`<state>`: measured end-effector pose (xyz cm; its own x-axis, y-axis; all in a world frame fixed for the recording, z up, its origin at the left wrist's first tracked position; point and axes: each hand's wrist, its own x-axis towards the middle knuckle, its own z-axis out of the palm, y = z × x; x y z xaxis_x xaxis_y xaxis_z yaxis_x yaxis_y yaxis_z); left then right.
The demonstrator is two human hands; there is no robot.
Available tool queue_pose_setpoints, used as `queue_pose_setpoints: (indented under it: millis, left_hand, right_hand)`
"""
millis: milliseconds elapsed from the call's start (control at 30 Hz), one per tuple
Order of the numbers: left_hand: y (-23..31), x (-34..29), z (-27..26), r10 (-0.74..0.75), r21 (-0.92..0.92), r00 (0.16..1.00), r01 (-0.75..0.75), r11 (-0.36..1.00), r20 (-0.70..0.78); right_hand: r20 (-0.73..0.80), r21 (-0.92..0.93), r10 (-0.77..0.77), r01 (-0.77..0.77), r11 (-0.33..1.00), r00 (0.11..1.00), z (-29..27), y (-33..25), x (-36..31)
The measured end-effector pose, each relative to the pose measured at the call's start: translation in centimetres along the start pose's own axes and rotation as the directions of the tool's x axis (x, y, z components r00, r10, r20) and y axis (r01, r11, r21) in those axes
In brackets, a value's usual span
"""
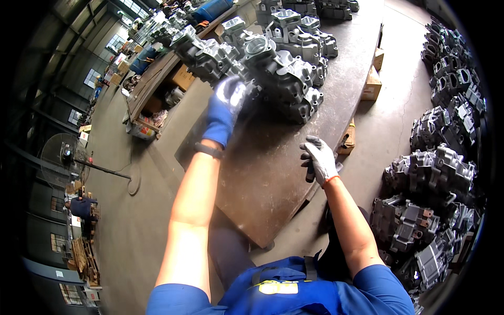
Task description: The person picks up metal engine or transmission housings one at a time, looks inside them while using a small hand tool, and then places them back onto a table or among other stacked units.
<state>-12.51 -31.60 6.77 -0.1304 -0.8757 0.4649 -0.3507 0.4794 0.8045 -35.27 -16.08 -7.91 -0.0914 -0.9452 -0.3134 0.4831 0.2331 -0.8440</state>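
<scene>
My left hand (229,97), in a blue glove with a pale shiny patch, reaches to the near left side of a cluster of grey metal castings (283,73). Motion smears its fingers, so I cannot see whether it grips the nearest casting. The castings have round flanged openings on top and stand upright on a dark metal table (252,184). Over the table's right edge is my right hand (319,161), in a whitish glove with dark fingertips. Its fingers curl inward, and a short dark piece I cannot make out shows below them.
Stacked castings (430,173) line the floor along the right. Cardboard boxes (371,84) sit beside the table's right edge. A workbench (152,84) bearing more parts stands at the far left, with a standing fan (65,152) and a person (81,207) beyond.
</scene>
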Motion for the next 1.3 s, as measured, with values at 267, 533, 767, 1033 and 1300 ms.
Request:
queue_pose_setpoints:
  millis: [267, 533, 767, 1033, 1300]
  left_hand:
    - [-0.7, 11.5, 4.1, 0.174, 0.357, 0.95, -0.262, 0.896, 0.261]
    - [-0.4, 13.4, 8.1, -0.008, 0.906, 0.962, -0.255, 0.338, 0.273]
    - [1.9, 8.7, 10.3, 0.26, 0.801, 0.877, -0.477, 0.362, 0.405]
    - [6.9, 5.0, 7.5, 0.329, 0.824, 0.866, -0.476, 0.308, 0.377]
    - [11.1, -0.4, -3.8, 0.011, 0.359, 0.995, 0.024, 0.933, -0.096]
  right_hand:
    - [0.24, 0.657, 0.004, -0.165, 0.735, 0.971, 1.5, 3.6, 9.8]
    - [0.178, 0.762, -0.065, -0.096, 0.64, 0.982, 1.8, 2.3, 14.6]
    - [0.051, 0.647, 0.065, -0.082, 0.758, 0.997, 1.5, 1.4, 13.1]
    - [0.271, 0.558, -0.018, -0.141, 0.818, 0.962, 1.4, 0.5, 8.7]
    - [0.426, 0.396, -0.205, 0.023, 0.918, 0.881, 0.8, -7.7, -0.5]
